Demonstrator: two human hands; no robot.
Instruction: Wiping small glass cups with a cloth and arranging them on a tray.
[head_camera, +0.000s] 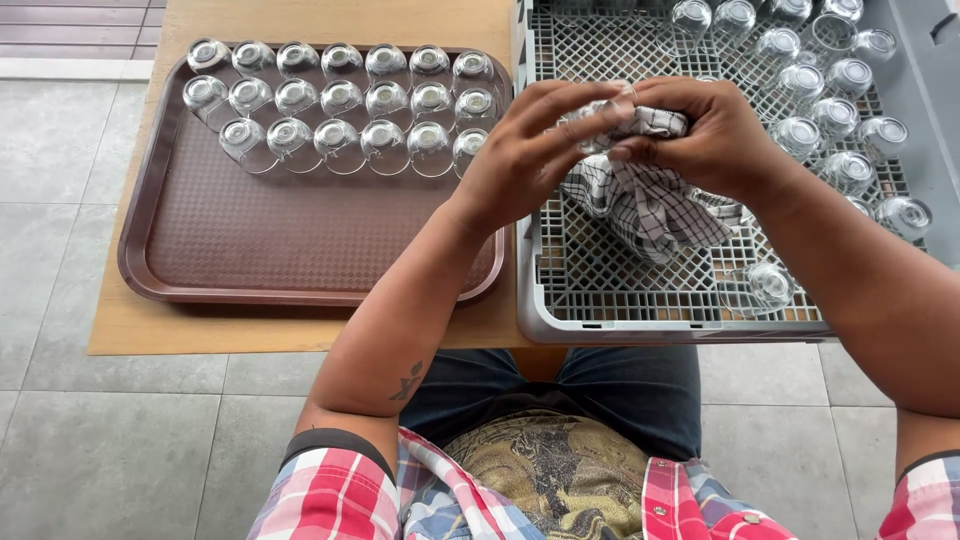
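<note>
Grey floor tiles (120, 440) surrounded a small wooden table (300, 330) that carried a brown plastic tray (280, 240) on its left and a grey dish rack (620, 290) with a lattice bottom on its right. Three rows of small clear glasses (340, 100) stood upside down along the tray's far end, packed close together; the near part of the tray was bare. More small glasses (830, 110) lay in the rack's far right corner, and one glass (760, 285) lay alone near the rack's front wall.

Both hands met over the middle of the rack. The left hand (530, 150) had its fingers curled and pressed against a black-and-white checked cloth (650, 205), while the right hand (710, 135) clamped the bunched top of the same cloth from the other side. Whatever was wrapped inside the cloth could not be made out. The cloth's loose end hung down onto the rack's grid. Below, the person's dark jeans and a red plaid shirt showed at the frame's bottom edge.
</note>
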